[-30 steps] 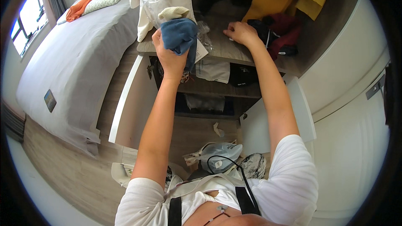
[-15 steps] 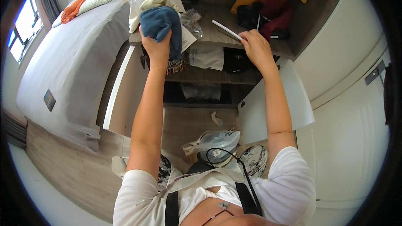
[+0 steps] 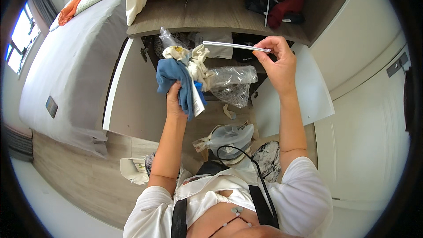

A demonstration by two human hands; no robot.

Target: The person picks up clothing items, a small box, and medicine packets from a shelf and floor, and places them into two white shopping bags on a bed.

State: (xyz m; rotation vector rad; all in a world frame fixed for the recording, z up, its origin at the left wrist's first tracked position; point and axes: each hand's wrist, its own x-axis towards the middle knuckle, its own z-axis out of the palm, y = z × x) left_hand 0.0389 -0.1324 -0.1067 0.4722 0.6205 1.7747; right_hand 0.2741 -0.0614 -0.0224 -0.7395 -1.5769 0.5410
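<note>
In front of the open wardrobe shelf (image 3: 211, 15), both hands have drawn back toward the body since a second ago, so the things now hang clear of the shelf. The left hand (image 3: 175, 100) clenches a bundle of blue and cream cloth (image 3: 185, 72) with a crumpled clear bag (image 3: 231, 83). The right hand (image 3: 275, 59) pinches a thin white strip (image 3: 233, 46), straight and level, at its end.
</note>
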